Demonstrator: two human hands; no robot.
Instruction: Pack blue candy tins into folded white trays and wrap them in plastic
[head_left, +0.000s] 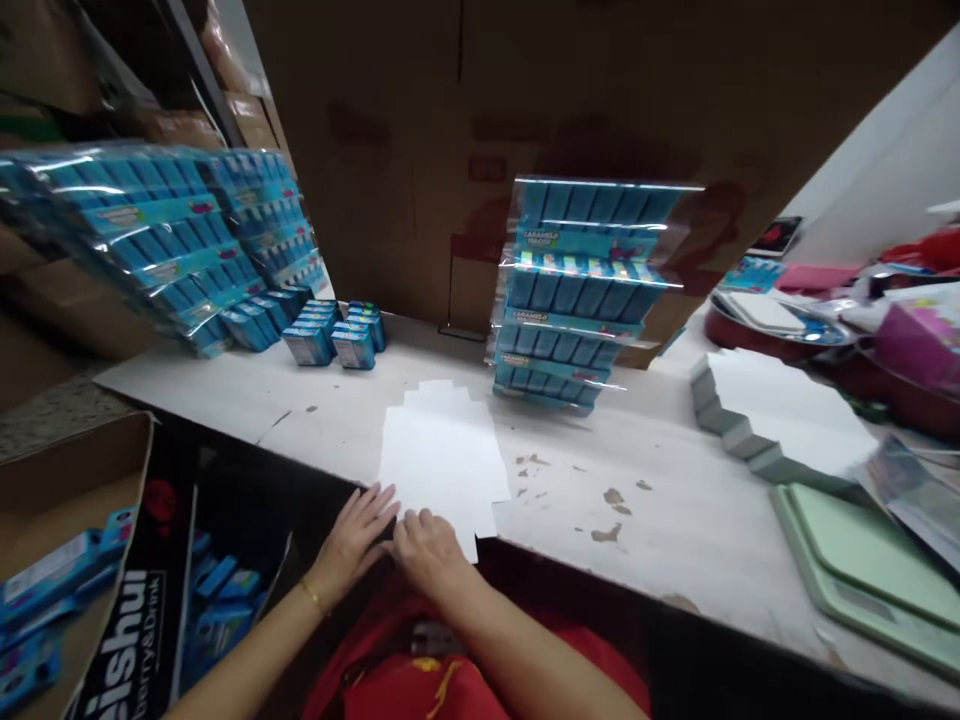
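Main risk: creasing the white die-cut card blank (444,455) in the wrong place. Its near edge reaches the worktable (559,510) lip and 1 flap at the near right pokes past it, so pressure there, or a body leaning in, could bend it off-line. Uneven push from the 2 hands could also skew the sheet. If it slid far enough forward and right, it could knock the clear-wrapped tiered pack of blue boxes (581,300), which stands upright near its far-right side; the loose small blue boxes (356,340) beyond its far-left side look like a lesser hazard.

Position: blank lies flat, extending away from the hands. Left hand (358,530) is at the near-left corner, fingers slightly spread, palm down, fingertips at the edge, not gripping. Right hand (427,550) is just beside it on the near edge, fingers curled narrow; can't tell if it's pinching the card or only pressing, since the knuckles hide the fingertips.
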